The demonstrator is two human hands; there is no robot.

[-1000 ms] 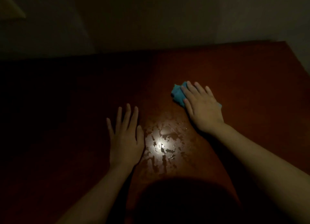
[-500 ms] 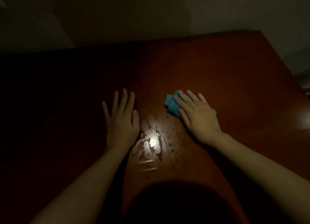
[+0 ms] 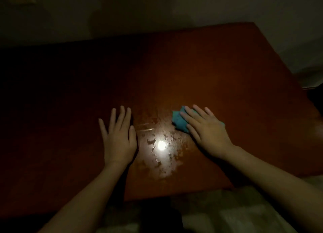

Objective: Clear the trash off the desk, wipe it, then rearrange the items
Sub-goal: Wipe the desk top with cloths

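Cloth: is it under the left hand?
No, the cloth lies under the right hand, while the left hand rests flat on the desk beside it.

- Your desk (image 3: pixel 218 72) looks like reddish-brown wood under a smooth, glossy varnish that mirrors a bright spot of light.
- The wet patch (image 3: pixel 162 156) on it is a shiny, streaky film broken into blotches.
- The cloth (image 3: pixel 178 121) under your right hand (image 3: pixel 208 130) is teal fabric, matt and crumpled.
- The wall (image 3: pixel 209 5) behind looks pale and matt.
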